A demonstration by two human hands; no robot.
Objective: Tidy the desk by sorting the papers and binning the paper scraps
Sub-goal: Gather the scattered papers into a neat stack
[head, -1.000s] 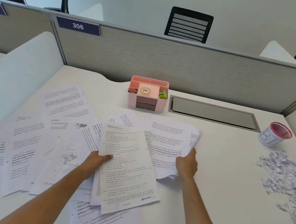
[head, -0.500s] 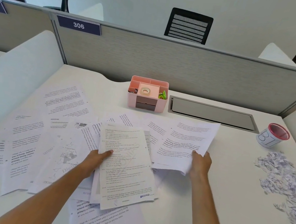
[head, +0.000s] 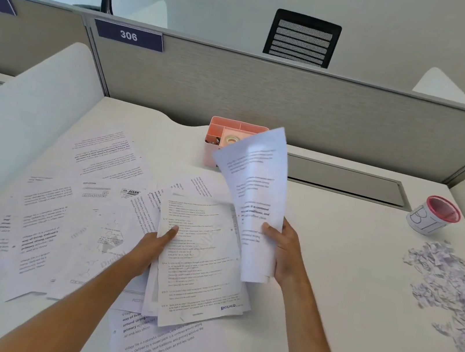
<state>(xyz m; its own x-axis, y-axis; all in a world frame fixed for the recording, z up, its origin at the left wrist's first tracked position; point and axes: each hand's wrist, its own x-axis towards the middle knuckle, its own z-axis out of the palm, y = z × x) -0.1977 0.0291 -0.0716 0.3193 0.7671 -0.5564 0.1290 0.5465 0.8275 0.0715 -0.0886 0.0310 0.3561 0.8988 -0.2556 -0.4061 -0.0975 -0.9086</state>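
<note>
Head view, the only one we have. We look from above the near edge of the desk (head: pixel 339 284), forward and steeply down, so that both forearms enter from the bottom edge and the left hand (head: pixel 153 247) and right hand (head: pixel 283 252) lie near the centre, close to the lens. We face the partition (head: pixel 297 107) at the far side of the desk; above it we see a chair back (head: pixel 303 39) and the wall. The wide angle bends straight edges towards the corners. With no second view, no part of the scene is shared.
</note>
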